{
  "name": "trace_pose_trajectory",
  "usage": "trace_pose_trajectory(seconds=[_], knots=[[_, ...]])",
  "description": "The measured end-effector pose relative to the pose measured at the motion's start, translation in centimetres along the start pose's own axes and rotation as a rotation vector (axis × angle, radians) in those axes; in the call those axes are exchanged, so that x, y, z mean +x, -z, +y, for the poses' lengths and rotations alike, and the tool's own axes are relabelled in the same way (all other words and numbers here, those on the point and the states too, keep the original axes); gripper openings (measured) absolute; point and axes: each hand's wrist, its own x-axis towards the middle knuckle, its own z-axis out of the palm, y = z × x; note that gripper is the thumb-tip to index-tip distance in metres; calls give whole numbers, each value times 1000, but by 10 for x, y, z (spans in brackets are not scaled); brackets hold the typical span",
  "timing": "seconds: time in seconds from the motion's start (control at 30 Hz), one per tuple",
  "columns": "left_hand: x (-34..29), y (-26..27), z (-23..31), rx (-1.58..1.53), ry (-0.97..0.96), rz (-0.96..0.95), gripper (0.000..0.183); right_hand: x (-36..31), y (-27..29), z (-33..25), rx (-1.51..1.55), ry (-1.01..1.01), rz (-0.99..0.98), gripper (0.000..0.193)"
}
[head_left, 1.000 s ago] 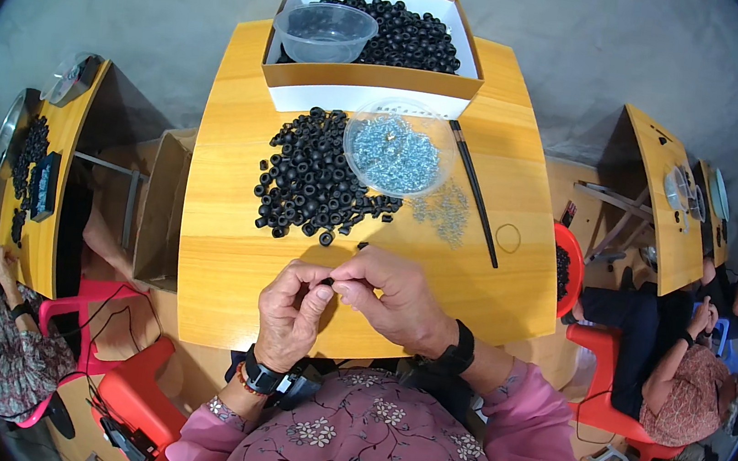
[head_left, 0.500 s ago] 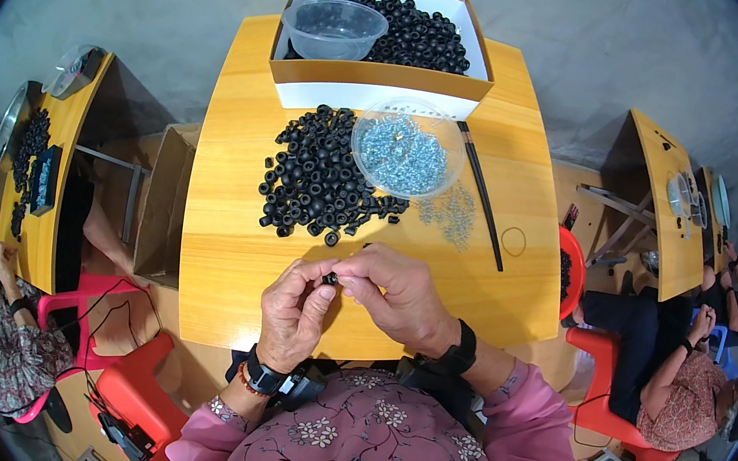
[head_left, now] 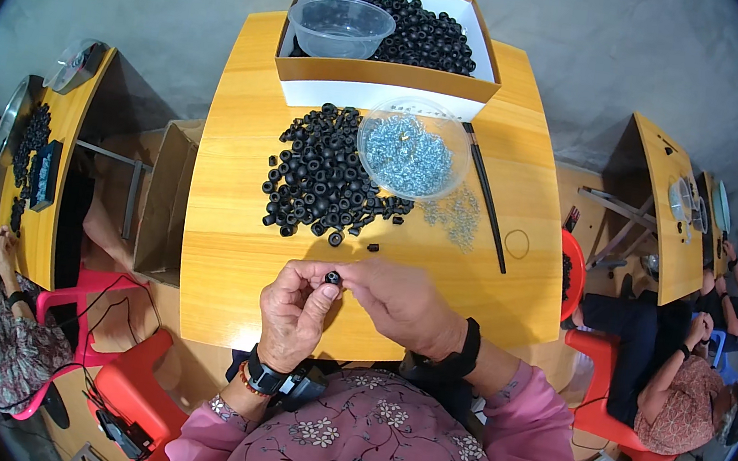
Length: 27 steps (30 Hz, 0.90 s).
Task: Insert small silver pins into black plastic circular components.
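My left hand [head_left: 296, 312] pinches a small round black plastic part [head_left: 333, 278] between thumb and index finger, its holed end facing up with something shiny in it. Against the left fingertips and that part rest the closed fingers of my right hand [head_left: 406, 304]; what they hold, if anything, is hidden. Just beyond the hands lies a loose heap of black plastic parts [head_left: 317, 169], with a single one [head_left: 373, 248] apart from it. A round clear dish [head_left: 367, 158] beside the heap holds many tiny translucent bluish pieces [head_left: 410, 155]; more pieces [head_left: 458, 218] lie on the wood.
At the table's far edge stands an open cardboard box [head_left: 388, 78] of black parts with a clear plastic bowl [head_left: 340, 29] in it. A thin black stick [head_left: 487, 204] and a rubber band [head_left: 517, 243] lie to the right. Other people sit at side tables [head_left: 666, 212].
The black part has been turned so its holed end shows. My right fingers have shifted from its side to behind it, lower and flatter. The view has moved slightly.
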Motion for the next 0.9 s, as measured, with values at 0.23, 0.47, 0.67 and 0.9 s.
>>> trace_pose_trajectory(seconds=[0.23, 0.47, 0.67, 0.9], knots=[[0, 1, -1, 29, 8, 21, 18, 4, 8, -9, 63, -66, -33, 23], [0, 4, -1, 43, 21, -5, 22, 1, 3, -5, 25, -42, -29, 21], [-1, 4, 0, 3, 24, -2, 21, -3, -2, -2, 124, -91, 19, 17], [-1, 4, -2, 2, 7, 8, 22, -4, -5, -1, 142, -84, 61, 20]])
